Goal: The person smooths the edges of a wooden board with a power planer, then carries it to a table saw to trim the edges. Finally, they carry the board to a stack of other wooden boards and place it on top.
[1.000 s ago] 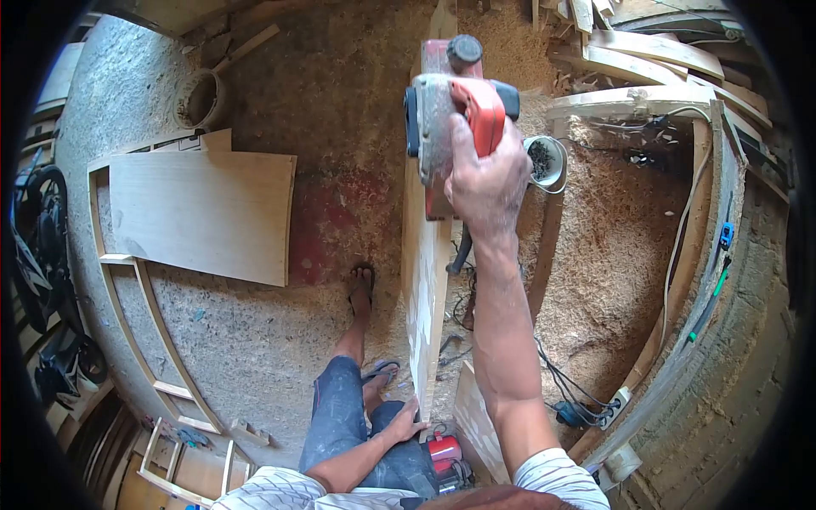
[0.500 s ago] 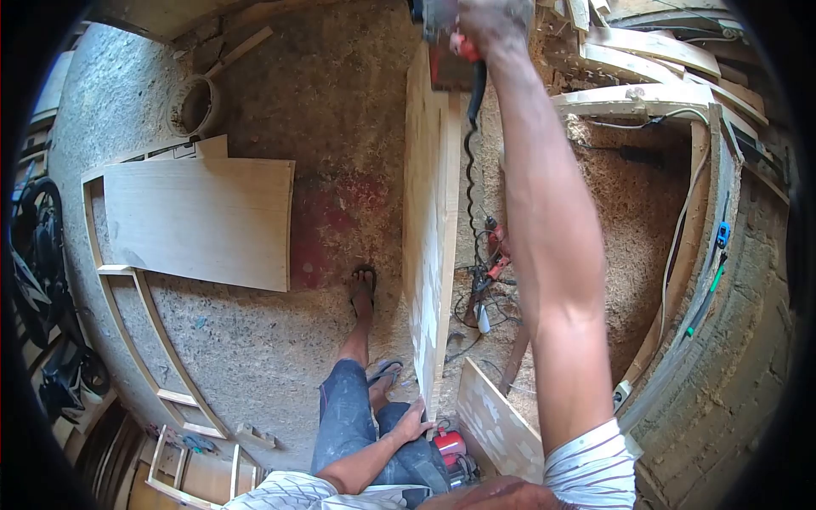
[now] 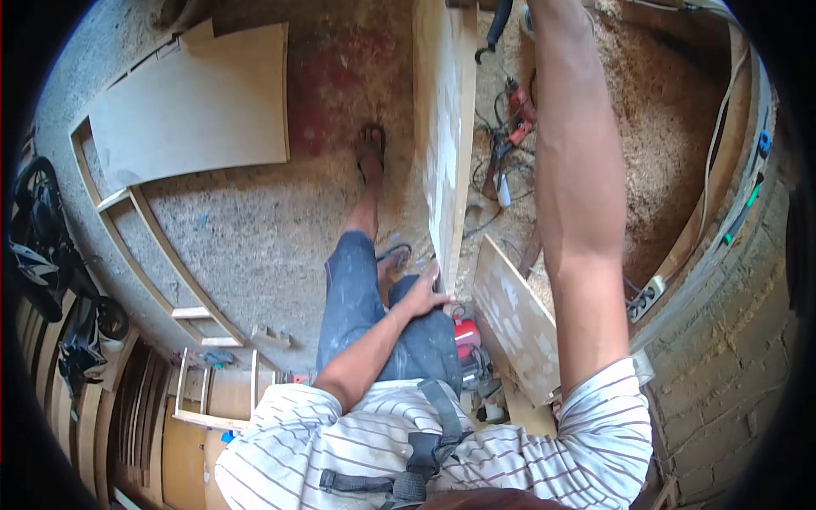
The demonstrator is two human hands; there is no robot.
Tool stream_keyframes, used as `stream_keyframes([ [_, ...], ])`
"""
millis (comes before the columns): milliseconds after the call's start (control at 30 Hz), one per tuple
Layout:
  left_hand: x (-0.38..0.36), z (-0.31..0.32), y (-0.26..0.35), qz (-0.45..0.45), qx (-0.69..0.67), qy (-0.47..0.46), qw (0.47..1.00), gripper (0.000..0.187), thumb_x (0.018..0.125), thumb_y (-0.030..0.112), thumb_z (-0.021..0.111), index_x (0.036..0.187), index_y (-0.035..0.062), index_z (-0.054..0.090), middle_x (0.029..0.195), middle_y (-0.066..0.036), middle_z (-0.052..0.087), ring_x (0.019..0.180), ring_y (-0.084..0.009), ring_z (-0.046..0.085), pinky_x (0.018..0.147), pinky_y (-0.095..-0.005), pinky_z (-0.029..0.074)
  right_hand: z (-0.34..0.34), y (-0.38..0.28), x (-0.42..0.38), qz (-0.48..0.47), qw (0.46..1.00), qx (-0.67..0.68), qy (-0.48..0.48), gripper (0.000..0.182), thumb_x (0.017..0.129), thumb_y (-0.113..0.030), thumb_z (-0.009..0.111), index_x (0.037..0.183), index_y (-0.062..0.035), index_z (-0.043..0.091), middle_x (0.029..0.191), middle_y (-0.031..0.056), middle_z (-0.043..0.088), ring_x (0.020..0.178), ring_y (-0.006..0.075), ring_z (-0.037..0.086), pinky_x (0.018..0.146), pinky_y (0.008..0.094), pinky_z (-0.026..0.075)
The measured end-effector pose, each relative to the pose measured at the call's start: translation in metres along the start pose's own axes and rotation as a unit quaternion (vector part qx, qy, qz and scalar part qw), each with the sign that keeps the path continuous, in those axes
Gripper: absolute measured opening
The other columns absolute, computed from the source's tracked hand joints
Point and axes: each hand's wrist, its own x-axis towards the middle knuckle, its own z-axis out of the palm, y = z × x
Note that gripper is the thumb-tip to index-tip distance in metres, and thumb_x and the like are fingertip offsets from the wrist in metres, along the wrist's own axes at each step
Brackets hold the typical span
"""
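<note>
A long wooden panel [image 3: 444, 119] with white patches on its face stands on edge between my legs and the right-hand work area. My left hand [image 3: 421, 295] grips the panel's near end, with the thumb against its edge. The right arm [image 3: 582, 144] stretches forward along the panel's right side, and its hand lies beyond the top of the view. A black tool cord [image 3: 499, 25] hangs near the panel's far top edge; the tool itself is out of sight.
A red corded power tool [image 3: 520, 115] lies among cables on the sawdust-covered floor. Another patched panel [image 3: 514, 319] leans beside a red machine [image 3: 466, 336]. To the left, a curved board [image 3: 195, 106] rests on a wooden frame [image 3: 170, 259]. A power strip [image 3: 650, 293] sits at right.
The view has tilted down toward my body. My right hand and the power tool it held have gone out at the top. My left hand stays on the panel's near end.
</note>
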Motion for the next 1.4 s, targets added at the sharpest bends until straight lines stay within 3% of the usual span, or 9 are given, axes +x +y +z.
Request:
stream_keyframes([
  [133,0.0,-0.002,-0.008,-0.02,-0.072,-0.008,0.997,0.084,0.092,0.031,0.069,0.155,-0.0007,0.024,0.155,-0.02,0.037,0.145,-0.0309,0.033,0.118,-0.0369,0.029,-0.027,0.003,-0.117,0.053,0.999,-0.002,-0.004,0.026,0.091,-0.013,0.06,0.115,-0.0054,0.065,0.074,0.0047,0.062,0.073,0.0183,0.068,0.061,0.0333,0.052],
  [267,0.004,0.01,-0.039,-0.117,-0.223,0.002,0.968,0.063,0.104,0.029,0.053,0.159,0.0184,0.025,0.141,-0.002,0.05,0.123,-0.0135,0.049,0.097,-0.0314,0.046,-0.041,0.067,-0.231,-0.145,0.98,-0.101,0.086,0.031,0.089,-0.017,0.066,0.115,-0.0017,0.065,0.089,0.0164,0.069,0.082,0.034,0.069,0.074,0.0402,0.053],
  [400,0.02,0.019,-0.069,-0.015,-0.251,0.05,0.967,0.06,0.099,0.027,0.064,0.149,0.0034,0.043,0.126,-0.004,0.062,0.111,-0.0107,0.056,0.095,-0.026,0.046,-0.063,0.068,-0.359,-0.06,0.981,-0.156,0.1,0.03,0.088,-0.021,0.068,0.113,-0.0043,0.067,0.099,0.0211,0.071,0.094,0.0361,0.069,0.082,0.043,0.052],
  [467,0.027,0.017,-0.084,-0.036,-0.276,0.038,0.96,0.057,0.098,0.026,0.065,0.148,0.0035,0.046,0.124,-0.003,0.063,0.109,-0.0105,0.058,0.093,-0.027,0.048,-0.077,0.089,-0.418,-0.041,0.987,-0.147,0.052,0.029,0.089,-0.021,0.073,0.102,0.002,0.059,0.07,0.0077,0.062,0.053,0.0155,0.063,0.046,0.0324,0.049],
  [533,0.039,0.011,-0.096,-0.065,-0.322,0.03,0.944,0.051,0.097,0.021,0.067,0.142,0.0028,0.053,0.12,-0.003,0.066,0.104,-0.0118,0.063,0.09,-0.0288,0.053,-0.086,0.087,-0.474,0.048,0.991,-0.116,0.053,0.026,0.087,-0.022,0.073,0.095,-0.0011,0.06,0.077,0.0189,0.067,0.071,0.0388,0.068,0.066,0.044,0.051],
  [700,0.025,-0.004,-0.073,-0.055,-0.307,0.025,0.95,0.035,0.096,0.013,0.064,0.128,0.0007,0.063,0.115,-0.005,0.069,0.097,-0.0155,0.068,0.088,-0.0301,0.057,-0.105,0.1,-0.602,0.131,0.986,-0.093,0.032,0.025,0.087,-0.018,0.073,0.096,-0.0013,0.057,0.073,0.0169,0.064,0.065,0.0369,0.065,0.062,0.0433,0.049],
  [933,0.038,-0.004,-0.084,-0.025,-0.329,0.001,0.944,0.048,0.094,0.017,0.07,0.137,0.0003,0.056,0.121,-0.01,0.067,0.099,-0.019,0.068,0.088,-0.0337,0.058,-0.13,0.105,-0.745,0.178,0.976,-0.123,0.023,0.022,0.086,-0.015,0.073,0.097,-0.0027,0.058,0.072,0.0153,0.062,0.063,0.0347,0.064,0.06,0.0418,0.049],
  [1133,0.035,0.0,-0.076,-0.043,-0.343,0.0,0.939,0.052,0.095,0.02,0.07,0.139,0.0003,0.053,0.121,-0.01,0.066,0.102,-0.0201,0.067,0.092,-0.0335,0.057,-0.149,0.11,-0.815,0.166,0.969,-0.185,0.002,0.025,0.083,-0.014,0.073,0.101,-0.0015,0.06,0.079,0.0147,0.065,0.067,0.0347,0.066,0.062,0.0422,0.051],
  [1400,0.038,0.001,-0.082,-0.045,-0.316,0.021,0.947,0.048,0.093,0.02,0.071,0.136,0.0041,0.059,0.116,-0.004,0.068,0.097,-0.0138,0.067,0.084,-0.0308,0.057,-0.139,0.107,-0.721,0.184,0.973,-0.137,-0.011,0.027,0.084,-0.018,0.075,0.1,-0.0019,0.059,0.074,0.0166,0.062,0.066,0.0382,0.065,0.06,0.0432,0.05],
])
